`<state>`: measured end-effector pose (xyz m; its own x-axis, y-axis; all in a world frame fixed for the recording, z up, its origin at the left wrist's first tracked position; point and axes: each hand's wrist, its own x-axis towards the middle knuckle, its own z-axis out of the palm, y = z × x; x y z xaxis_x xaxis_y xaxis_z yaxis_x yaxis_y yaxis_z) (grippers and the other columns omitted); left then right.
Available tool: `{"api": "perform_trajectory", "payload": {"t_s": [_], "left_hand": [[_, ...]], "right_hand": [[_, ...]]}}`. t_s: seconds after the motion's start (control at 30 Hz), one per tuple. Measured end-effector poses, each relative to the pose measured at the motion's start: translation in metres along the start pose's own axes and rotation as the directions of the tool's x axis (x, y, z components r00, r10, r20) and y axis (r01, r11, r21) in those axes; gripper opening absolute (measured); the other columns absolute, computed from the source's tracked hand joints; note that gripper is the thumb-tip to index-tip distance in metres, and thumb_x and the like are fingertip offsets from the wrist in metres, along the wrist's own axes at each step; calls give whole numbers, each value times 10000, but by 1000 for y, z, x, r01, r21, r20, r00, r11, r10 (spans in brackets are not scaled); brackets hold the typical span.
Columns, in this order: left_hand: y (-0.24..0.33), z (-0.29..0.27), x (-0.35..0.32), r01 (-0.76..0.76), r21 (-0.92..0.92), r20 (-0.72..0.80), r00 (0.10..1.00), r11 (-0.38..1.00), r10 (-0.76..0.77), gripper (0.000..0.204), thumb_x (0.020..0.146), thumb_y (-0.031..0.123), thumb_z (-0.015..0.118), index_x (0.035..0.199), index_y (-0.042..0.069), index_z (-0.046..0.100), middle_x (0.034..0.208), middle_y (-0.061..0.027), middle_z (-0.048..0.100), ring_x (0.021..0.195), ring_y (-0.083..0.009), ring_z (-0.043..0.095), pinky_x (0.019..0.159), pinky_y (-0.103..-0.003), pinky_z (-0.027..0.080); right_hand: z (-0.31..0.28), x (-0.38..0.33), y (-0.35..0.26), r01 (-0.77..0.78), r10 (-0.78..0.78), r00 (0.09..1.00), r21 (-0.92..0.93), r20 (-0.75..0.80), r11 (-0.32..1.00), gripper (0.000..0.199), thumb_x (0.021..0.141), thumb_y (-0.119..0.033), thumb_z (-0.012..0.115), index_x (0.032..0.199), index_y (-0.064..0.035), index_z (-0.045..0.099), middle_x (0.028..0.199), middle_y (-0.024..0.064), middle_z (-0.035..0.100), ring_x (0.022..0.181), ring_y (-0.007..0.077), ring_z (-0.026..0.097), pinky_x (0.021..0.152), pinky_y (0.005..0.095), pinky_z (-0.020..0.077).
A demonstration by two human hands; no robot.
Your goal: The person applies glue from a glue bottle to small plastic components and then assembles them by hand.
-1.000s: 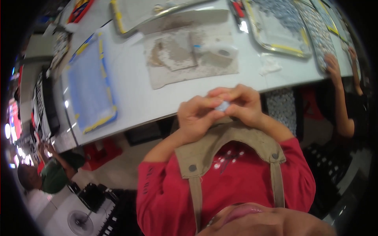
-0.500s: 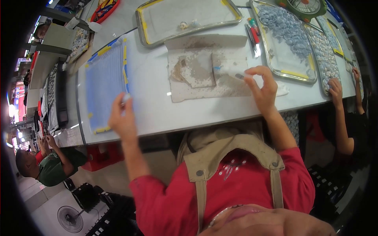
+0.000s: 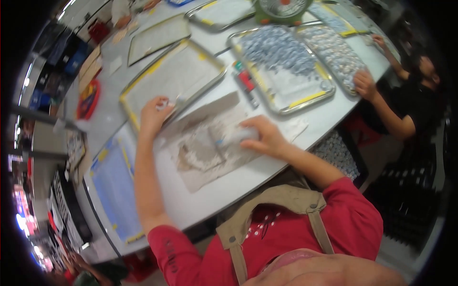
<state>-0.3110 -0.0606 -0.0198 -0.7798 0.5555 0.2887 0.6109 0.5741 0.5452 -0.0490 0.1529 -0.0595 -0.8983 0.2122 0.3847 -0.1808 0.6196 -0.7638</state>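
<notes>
My left hand (image 3: 153, 117) reaches over the near edge of a metal-rimmed tray (image 3: 125, 99) lined in white with yellow tape. Its fingers are closed around a small whitish piece (image 3: 163, 103), blurred; another small pale piece (image 3: 180, 99) sits just beside them. My right hand (image 3: 262, 136) curls around a translucent white squeeze bottle (image 3: 234, 137). The bottle's blue tip (image 3: 219, 141) points left, over a stained, folded piece of cardboard (image 3: 202, 181). A smaller cardboard scrap (image 3: 183, 157) rests on it.
A blue sheet edged with yellow tape (image 3: 112, 190) lies left. Red-handled tools (image 3: 245, 81) are beside a tray of blue-grey pieces (image 3: 298, 90). Beyond are a second filled tray (image 3: 329, 52) and a green fan (image 3: 281, 10). Another person's hand (image 3: 365, 85) works at right.
My left hand has moved from over the blue sheet forward to the white-lined tray. My right hand stays by the cardboard with the bottle. The whole view has turned and shifted.
</notes>
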Motion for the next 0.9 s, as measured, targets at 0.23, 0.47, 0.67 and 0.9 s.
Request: {"api": "perform_trajectory", "payload": {"t_s": [0.23,0.47,0.67,0.9], "left_hand": [[-12,15,11,63,74,147,986,995,-73,259,678,124,654,930,68,632,847,-120,590,721,-221,574,659,-300,466],[56,-24,-66,251,-600,35,957,759,-289,243,768,83,630,997,16,583,880,-44,580,703,-91,550,612,-206,439],[130,-20,-173,320,-720,209,946,615,-247,270,786,50,592,1050,-8,585,869,-75,619,703,-108,584,633,-207,454],[158,41,-221,450,-891,419,866,60,-274,347,861,32,540,1192,-31,455,1167,-121,521,1003,-225,574,809,-251,465]], "right_hand": [[-1,-1,1,67,-65,995,-24,69,997,377,682,-223,730,984,-53,581,926,116,584,922,289,538,800,364,431],[-7,-6,-1,-68,60,997,168,55,983,334,710,-170,721,991,-57,581,907,96,602,816,209,591,706,296,466],[-12,-8,-6,-73,73,997,231,10,970,331,760,-160,688,1036,-45,547,921,85,607,807,151,582,690,275,464],[-18,-24,-15,-307,342,939,523,33,795,264,796,-112,643,1021,-64,512,865,1,555,783,66,522,664,214,442]]}}
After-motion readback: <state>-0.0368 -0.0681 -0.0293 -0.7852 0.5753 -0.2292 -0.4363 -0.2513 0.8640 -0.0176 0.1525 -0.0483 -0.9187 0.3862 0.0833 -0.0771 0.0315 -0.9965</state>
